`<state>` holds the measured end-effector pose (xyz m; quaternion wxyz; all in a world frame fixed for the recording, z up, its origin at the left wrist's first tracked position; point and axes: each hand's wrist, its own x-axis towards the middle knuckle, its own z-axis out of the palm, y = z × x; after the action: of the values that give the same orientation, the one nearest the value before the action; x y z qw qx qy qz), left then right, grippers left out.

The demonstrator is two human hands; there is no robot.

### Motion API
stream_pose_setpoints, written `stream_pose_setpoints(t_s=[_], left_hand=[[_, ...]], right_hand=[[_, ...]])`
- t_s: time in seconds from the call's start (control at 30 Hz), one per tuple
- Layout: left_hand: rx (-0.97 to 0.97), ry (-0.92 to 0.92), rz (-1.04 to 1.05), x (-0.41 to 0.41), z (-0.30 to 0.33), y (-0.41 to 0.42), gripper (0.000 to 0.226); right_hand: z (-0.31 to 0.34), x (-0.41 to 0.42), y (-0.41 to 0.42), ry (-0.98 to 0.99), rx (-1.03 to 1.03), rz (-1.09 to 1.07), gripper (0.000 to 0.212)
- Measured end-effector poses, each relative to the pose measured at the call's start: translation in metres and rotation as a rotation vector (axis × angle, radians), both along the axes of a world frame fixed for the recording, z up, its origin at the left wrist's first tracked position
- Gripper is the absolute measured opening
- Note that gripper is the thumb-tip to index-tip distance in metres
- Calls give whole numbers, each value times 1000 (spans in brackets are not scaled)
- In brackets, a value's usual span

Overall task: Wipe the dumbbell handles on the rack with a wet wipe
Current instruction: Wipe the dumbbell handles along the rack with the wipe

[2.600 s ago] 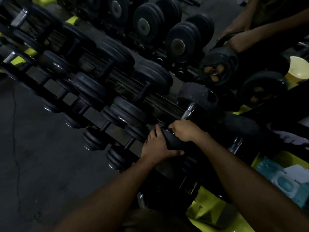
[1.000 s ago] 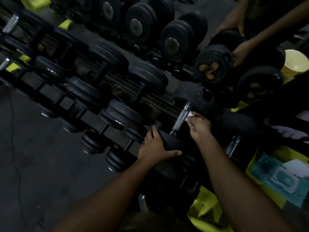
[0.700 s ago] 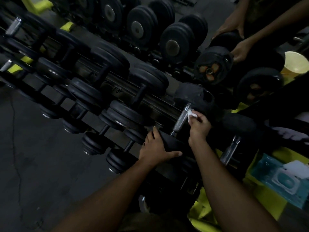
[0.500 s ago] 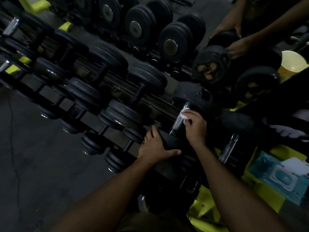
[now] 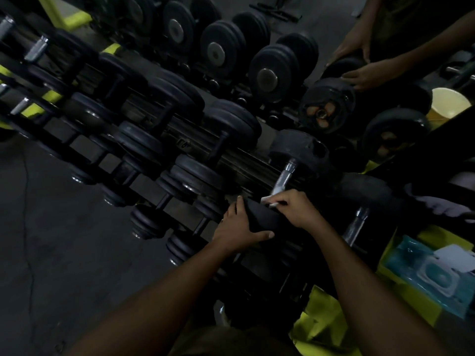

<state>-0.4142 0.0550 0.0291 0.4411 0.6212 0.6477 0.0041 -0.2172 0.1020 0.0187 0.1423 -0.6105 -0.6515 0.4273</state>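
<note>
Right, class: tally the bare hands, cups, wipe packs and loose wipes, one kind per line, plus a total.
Bare hands: 4 (left hand, right hand, another person's two)
Cups: 1
Wipe packs: 1
Wipes: 1
Total: 7

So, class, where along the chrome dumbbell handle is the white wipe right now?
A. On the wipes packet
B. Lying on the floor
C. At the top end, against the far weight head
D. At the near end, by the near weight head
D: the right hand pinches the white wipe at the near end of the chrome handle, beside the near weight head that the left hand grips.
</note>
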Motion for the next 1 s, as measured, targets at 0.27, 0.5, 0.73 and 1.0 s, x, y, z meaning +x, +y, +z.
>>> stream_pose_setpoints(t_s=[0.27, 0.5, 0.73, 1.0], left_hand=[[185, -36, 19, -42, 32, 17, 84], [396, -84, 178, -93, 65, 48, 64], [297, 31, 154, -134, 46, 98, 88], [135, -15, 12, -168, 9, 124, 132]], right_hand=[[20, 4, 19, 13, 50, -96, 20], [35, -69, 64, 257, 102, -188, 15], [42, -140, 100, 318, 108, -217, 17], [6, -177, 128, -83, 216, 181, 26]])
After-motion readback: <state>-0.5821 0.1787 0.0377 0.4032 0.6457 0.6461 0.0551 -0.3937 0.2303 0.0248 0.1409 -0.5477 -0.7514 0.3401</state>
